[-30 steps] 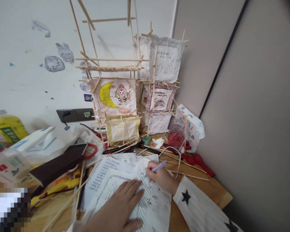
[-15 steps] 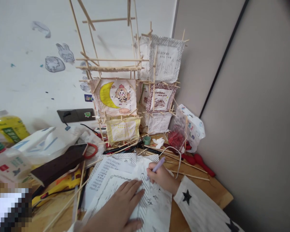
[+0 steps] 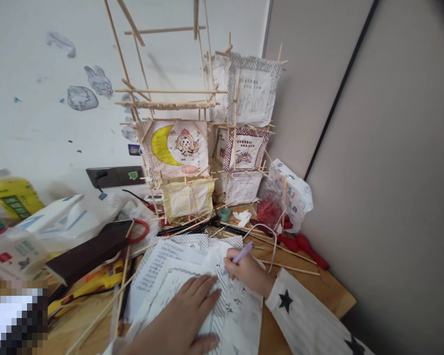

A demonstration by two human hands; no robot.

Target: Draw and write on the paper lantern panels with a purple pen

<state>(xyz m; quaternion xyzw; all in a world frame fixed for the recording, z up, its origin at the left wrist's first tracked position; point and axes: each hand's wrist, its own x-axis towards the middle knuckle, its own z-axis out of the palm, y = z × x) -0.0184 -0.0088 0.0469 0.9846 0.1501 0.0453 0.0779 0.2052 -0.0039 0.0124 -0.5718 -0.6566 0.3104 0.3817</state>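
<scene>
A light purple pen (image 3: 243, 252) is gripped in my right hand (image 3: 248, 271), its tip down on a sheet of white paper (image 3: 244, 328). Diagonal hatching lines run along the strip beside the tip, with small ink drawings to the right. My left hand (image 3: 187, 315) lies flat on the paper, fingers stretched out, across a drawn wavy border. Under these, a sheet with handwritten text (image 3: 155, 268) shows at the left, and edges of cross-hatched paper (image 3: 192, 241) stick out at the top.
Behind the papers stand wooden-stick frames (image 3: 173, 104) with drawn panels (image 3: 181, 148). At left are a dark box (image 3: 89, 251), a yellow glue gun (image 3: 96, 286), red-handled scissors (image 3: 142, 231) and bottles (image 3: 15, 197). Loose sticks (image 3: 288, 266) and a white cable (image 3: 275, 246) lie on the right.
The view has shifted very slightly. Both hands and the pen stay in nearly the same place on the paper.
</scene>
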